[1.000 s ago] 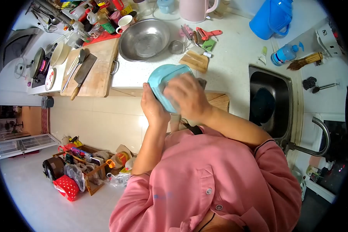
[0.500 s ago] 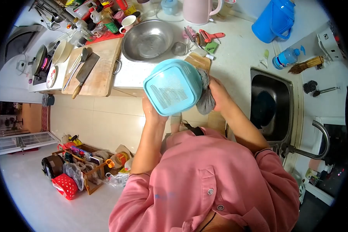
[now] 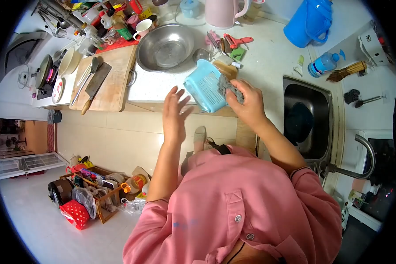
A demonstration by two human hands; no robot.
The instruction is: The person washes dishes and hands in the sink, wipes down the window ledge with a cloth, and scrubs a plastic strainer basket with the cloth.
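A light-blue slotted plastic basket (image 3: 204,90) is tilted over the counter's front edge. My right hand (image 3: 252,104) grips a grey cloth (image 3: 229,88) against the basket's right side, and the basket appears to hang from that grip. The fingertips behind the cloth are hidden. Just left of the basket, my left hand (image 3: 175,118) is raised with its fingers spread, holding nothing and apart from the basket. Behind the basket stands a wide steel basin (image 3: 146,49) on the counter. A small steel strainer (image 3: 201,55) and a red peeler (image 3: 237,41) lie near it.
On the left, a wooden cutting board (image 3: 119,88) carries a cleaver (image 3: 97,81) and utensils. A sink (image 3: 314,152) with a curved faucet (image 3: 368,163) is at right. Further back are a blue kettle (image 3: 307,26) and a pink jug (image 3: 220,13). A crowded wooden rack (image 3: 108,207) stands lower left.
My left hand has let go of the basket and moved away with fingers spread. The basket has turned and shifted right in my right hand, which still holds the cloth.
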